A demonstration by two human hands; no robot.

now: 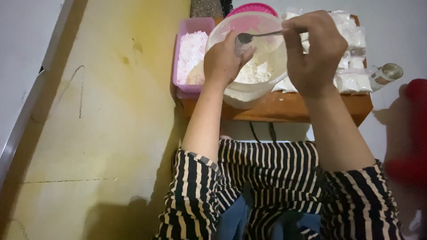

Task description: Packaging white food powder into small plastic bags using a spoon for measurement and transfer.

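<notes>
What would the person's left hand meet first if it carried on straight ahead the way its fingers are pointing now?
Most likely the bowl of the spoon, right at the left hand's fingertips over the translucent tub of white powder; depth is hard to judge.

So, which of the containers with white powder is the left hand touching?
The left hand rests on the round translucent tub. The pink rectangular box beside it is untouched.

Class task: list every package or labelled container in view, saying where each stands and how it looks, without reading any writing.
Small clear plastic packets of white powder: piled on the wooden table's right end, square, sealed.
Small round jar with a paper label: right of the packets, lying on its side.
</notes>
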